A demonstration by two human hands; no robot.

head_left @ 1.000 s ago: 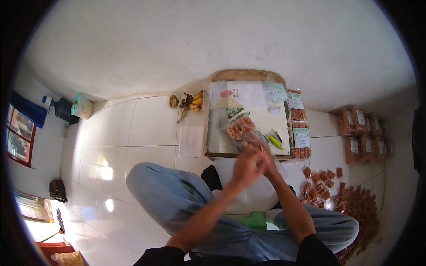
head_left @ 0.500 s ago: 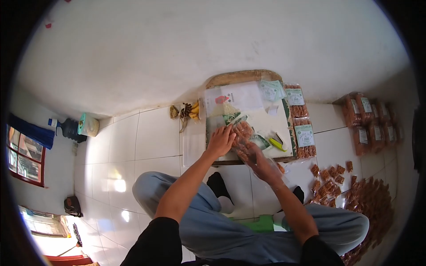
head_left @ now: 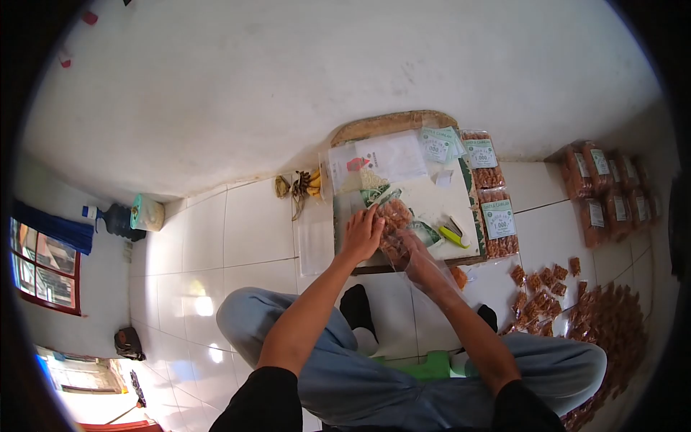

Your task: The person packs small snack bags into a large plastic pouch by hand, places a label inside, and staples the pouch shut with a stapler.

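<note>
Head view. The workpiece, a clear plastic bag holding reddish-brown snack packets, lies near the centre of the frame, on the low table with a rounded wooden edge.

Change of hand position: one second ago both hands met, blurred, at the near end of the bag. The left hand now rests along the bag's left side, fingers extended and unclenched, touching the film. The right hand is at the near, lower end of the bag; clear film overlies it and the wrist, so it appears to be inside the bag's mouth. Whether its fingers grip a packet cannot be told through the film. Compared with half a second ago, this arrangement is nearly unchanged.

Effect on the work, as judged: the left hand steadies the bag from outside while the right hand works on the contents.

Surroundings: a lime-green and grey stapler-like tool lies right of the bag, untouched. Pale green printed paper labels lie at the table's upper right. A labelled, filled clear bag stands just right of the table; loose small reddish-brown packets lie at lower right.
</note>
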